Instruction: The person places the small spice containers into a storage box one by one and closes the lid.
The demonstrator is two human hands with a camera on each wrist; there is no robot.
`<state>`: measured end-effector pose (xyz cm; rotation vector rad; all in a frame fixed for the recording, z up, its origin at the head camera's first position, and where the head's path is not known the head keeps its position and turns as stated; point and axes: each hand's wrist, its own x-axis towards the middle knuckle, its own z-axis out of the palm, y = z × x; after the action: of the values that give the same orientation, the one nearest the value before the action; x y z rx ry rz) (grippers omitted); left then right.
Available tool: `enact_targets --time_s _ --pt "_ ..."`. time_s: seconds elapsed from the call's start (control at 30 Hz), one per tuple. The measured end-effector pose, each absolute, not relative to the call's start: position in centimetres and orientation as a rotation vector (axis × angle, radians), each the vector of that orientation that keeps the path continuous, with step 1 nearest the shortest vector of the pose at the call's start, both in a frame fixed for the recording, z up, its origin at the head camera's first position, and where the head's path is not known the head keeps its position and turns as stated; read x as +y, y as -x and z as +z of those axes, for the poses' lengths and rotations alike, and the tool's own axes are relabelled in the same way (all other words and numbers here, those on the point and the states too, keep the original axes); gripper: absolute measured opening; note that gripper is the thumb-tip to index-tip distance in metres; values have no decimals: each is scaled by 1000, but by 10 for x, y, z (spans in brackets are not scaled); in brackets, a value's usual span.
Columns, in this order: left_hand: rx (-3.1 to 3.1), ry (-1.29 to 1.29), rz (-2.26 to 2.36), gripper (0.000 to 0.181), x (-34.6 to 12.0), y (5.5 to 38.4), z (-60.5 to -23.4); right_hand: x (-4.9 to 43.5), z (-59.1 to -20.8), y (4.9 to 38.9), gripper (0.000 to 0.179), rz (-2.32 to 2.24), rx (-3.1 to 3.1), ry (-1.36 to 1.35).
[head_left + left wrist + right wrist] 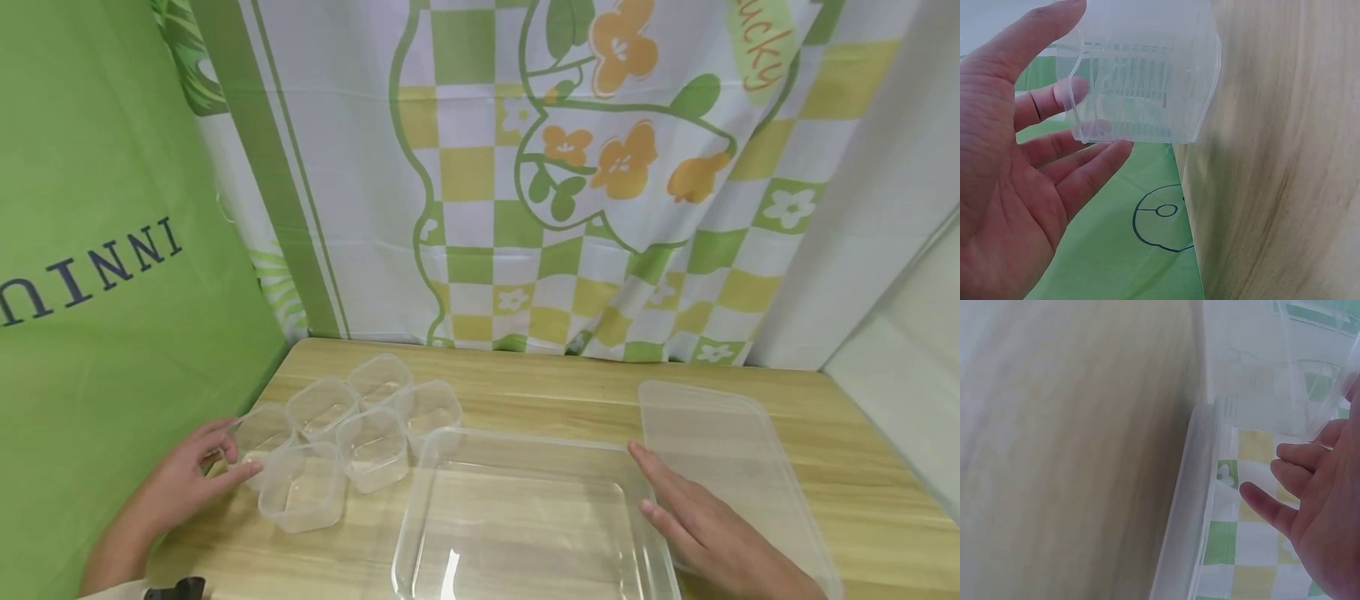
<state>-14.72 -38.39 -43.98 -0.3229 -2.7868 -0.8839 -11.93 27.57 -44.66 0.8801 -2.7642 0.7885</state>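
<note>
Several small clear plastic containers (302,492) stand grouped on the left of the table, their open tops up. My left hand (183,479) is at the leftmost small container (262,433), thumb and fingers spread loosely about its side and rim. The left wrist view shows that container (1141,81) beside the hand (1016,144), some fingers seen through the plastic. A large clear rectangular box (525,458) sits at the front middle. Along its right side lies my right hand (712,529), fingers extended. In the right wrist view the hand (1329,500) is near the box (1260,381).
A flat translucent lid (720,442) lies on the wooden table (540,392) to the right, partly behind my right hand. A patterned curtain (480,183) hangs at the back, a green cloth (97,392) along the left, and a white surface (907,367) at the right.
</note>
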Motion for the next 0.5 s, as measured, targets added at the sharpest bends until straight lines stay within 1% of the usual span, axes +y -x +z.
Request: enact_targets --time_s 0.2,0.5 --pt "-2771 319 -896 33 -384 147 -438 276 -447 119 58 857 -2780 -824" --pt "-2729 286 -1005 33 -383 141 -429 276 -449 120 58 982 -2701 -920"
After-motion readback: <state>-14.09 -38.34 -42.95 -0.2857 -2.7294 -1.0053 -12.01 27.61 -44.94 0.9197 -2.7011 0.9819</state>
